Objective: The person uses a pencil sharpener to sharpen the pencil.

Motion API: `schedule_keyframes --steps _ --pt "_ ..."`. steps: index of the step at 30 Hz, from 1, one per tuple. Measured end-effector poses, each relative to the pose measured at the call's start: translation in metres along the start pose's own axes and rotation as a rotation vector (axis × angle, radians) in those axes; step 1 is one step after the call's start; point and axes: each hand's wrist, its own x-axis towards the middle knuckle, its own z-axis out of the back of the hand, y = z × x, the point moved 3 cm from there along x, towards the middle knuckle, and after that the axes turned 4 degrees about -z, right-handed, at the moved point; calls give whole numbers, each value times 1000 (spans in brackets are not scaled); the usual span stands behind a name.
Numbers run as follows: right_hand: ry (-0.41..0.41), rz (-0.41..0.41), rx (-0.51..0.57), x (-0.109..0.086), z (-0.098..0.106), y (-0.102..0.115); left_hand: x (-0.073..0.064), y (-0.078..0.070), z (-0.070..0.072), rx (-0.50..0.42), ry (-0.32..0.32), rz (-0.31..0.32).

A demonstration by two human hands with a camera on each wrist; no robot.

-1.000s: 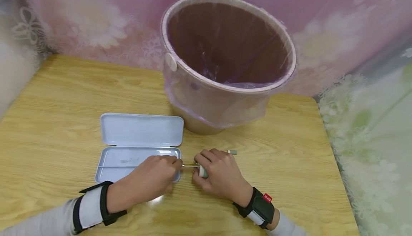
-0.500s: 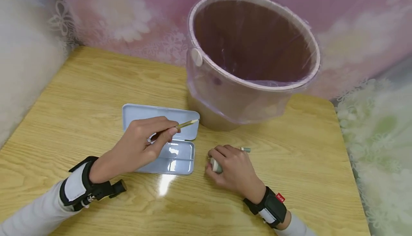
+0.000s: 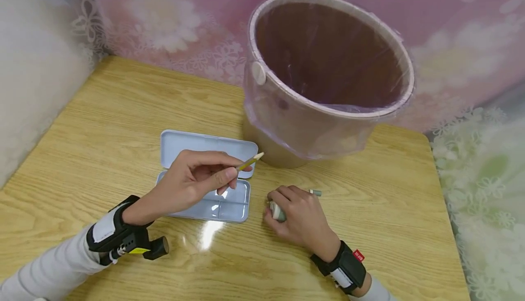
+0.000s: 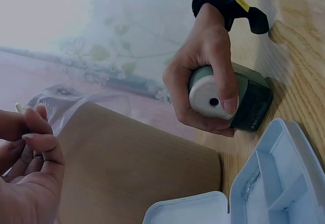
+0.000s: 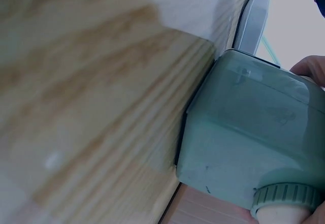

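My left hand pinches a yellowish pencil between thumb and forefinger, its pale sharpened tip pointing right and up. The hand is held above an open light-blue pencil case, covering part of it. My right hand grips a green crank pencil sharpener standing on the table. In the left wrist view, the sharpener's round white front with its dark hole is visible, with the thumb lying across it. The right wrist view shows the sharpener's green body close up.
A tall brown bin with a clear purplish liner stands behind the pencil case. Wood-grain table surrounds everything, with a flowered pink cloth at the back and pale cloth at both sides.
The pencil has come out of the sharpener's hole and moved left and up in my left hand, its tip turning upward. My right hand keeps its grip. The head view has shifted slightly.
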Motion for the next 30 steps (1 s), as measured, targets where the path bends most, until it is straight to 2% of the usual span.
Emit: schedule_keyframes --steps 5,7,10,14,19,21,22,24,27,30 --pt "7 -14 -3 -2 1 0 -1 0 0 -32 35 8" --pt "5 -17 -7 -3 1 -1 -2 -1 0 -7 46 3" --pt "3 -20 -8 -5 0 -1 -3 -4 1 76 52 -39" --pt "2 -25 -5 -6 0 -1 -6 -9 4 245 31 -147" --pt "2 -31 3 -5 0 -2 -10 -11 12 584 3 -307" --pt "6 -36 7 -5 1 -2 -13 -8 17 713 24 -326" --pt "7 -37 7 -5 1 -2 -15 -6 20 762 48 -315" --pt "8 -37 7 -4 1 -1 -20 1 25 846 110 -251" --pt "0 -26 10 -3 1 -1 -30 16 33 950 204 -94" --pt "-4 -13 6 0 1 0 -40 32 39 998 242 13"
